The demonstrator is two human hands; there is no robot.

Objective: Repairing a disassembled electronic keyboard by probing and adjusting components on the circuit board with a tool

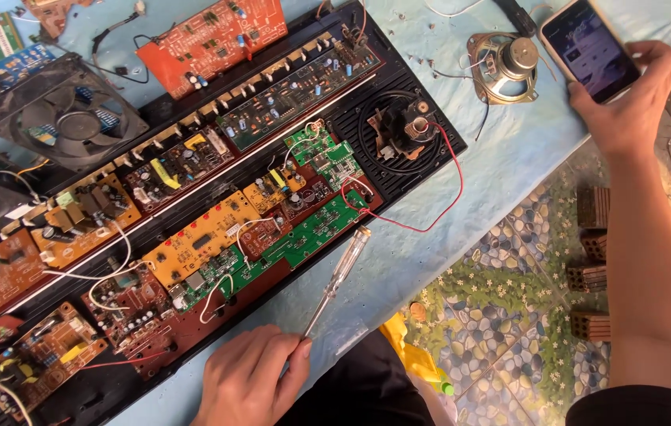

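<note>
My left hand (pixel 247 384) rests at the near edge of the table, its fingers curled loosely beside the metal tip of a clear-handled screwdriver (pixel 339 274) that lies on the cloth. I cannot tell whether the thumb touches the tip. Just above it is a long black tray (pixel 430 170) filled with several circuit boards, green (pixel 304 237), yellow (pixel 197 241) and orange. A red wire (pixel 446 207) loops from the boards to a round part in the tray's right end. My right hand (pixel 629 106) is raised at the far right and holds a smartphone (pixel 588 49) with its screen lit.
A loose speaker (pixel 503 67) lies on the pale blue cloth near the phone. A black fan (pixel 63 114) and a red board (pixel 213 39) sit at the back left. Beyond the table edge are a pebble-patterned floor (pixel 509 300) and stacked bricks (pixel 592 260).
</note>
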